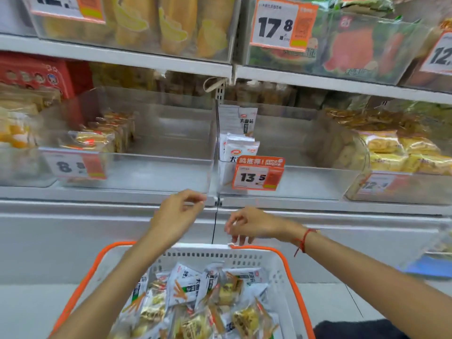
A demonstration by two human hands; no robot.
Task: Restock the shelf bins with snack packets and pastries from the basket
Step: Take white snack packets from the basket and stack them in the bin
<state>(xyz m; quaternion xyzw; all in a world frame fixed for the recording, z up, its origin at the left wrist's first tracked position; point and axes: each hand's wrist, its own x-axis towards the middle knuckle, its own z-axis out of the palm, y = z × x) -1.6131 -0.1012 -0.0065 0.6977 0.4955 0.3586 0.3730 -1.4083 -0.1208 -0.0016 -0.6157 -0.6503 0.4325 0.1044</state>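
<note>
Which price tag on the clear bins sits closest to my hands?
The orange 13.5 tag, on the bin just right of the divider and directly above your hands. The 8 tag sits farther left; the 17.8 tag hangs a shelf higher.

A white metal store shelf [110, 192] runs across the view, with clear plastic bins side by side on it. The landmark is the orange price tag [258, 174] reading 13.5. It hangs on the front of a bin [305, 182] holding a few white snack packets [241, 148] standing just behind the tag (the rest of that bin is bare). Left of the tag, a second bin [151, 172] holds wrapped pastries [97, 138] in its far left part. Right of the tag, a third bin [362, 165] is piled with yellow packets [401, 152]. Above the tag, an upper shelf [342, 81] carries more bins.
</note>
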